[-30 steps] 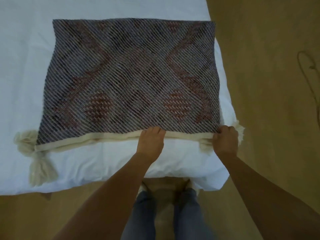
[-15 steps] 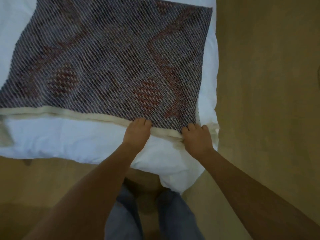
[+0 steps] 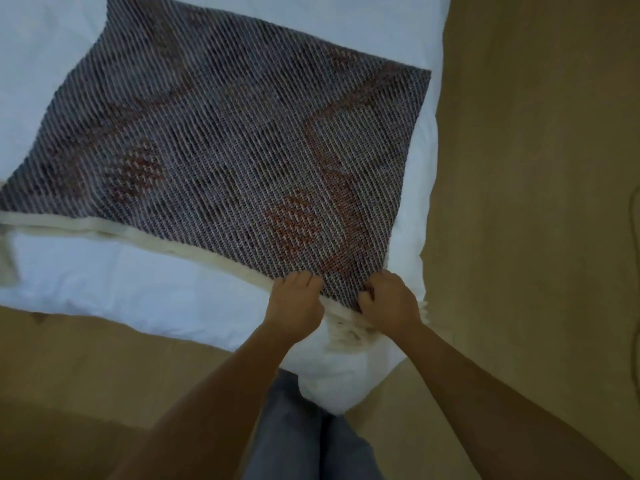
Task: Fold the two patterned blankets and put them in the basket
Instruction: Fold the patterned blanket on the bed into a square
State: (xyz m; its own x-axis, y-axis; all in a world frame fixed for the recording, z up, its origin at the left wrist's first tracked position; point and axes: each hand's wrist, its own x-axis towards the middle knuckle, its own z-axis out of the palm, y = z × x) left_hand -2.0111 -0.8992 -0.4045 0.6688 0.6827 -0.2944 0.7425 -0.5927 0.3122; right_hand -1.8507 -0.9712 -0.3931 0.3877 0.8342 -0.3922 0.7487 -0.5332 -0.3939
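A dark grey patterned blanket [image 3: 225, 140] with reddish motifs and a cream border lies flat on the white bed [image 3: 114, 282]. It looks folded into a rectangle. My left hand [image 3: 296, 304] and my right hand [image 3: 389, 301] sit close together at its near right corner. Both pinch the blanket's near edge, and the cream fringe bunches up beneath them. A cream tassel hangs at the near left corner, cut off by the frame edge. No basket and no second blanket are in view.
The bed's near right corner [image 3: 332, 386] juts toward my legs [image 3: 304, 441]. Tan floor [image 3: 536, 202] runs along the right side and in front. A thin cord [image 3: 636, 216] lies on the floor at the far right.
My left hand has slid right along the near edge until it is next to my right hand at the corner. The cream border has bunched up there. My view has shifted right.
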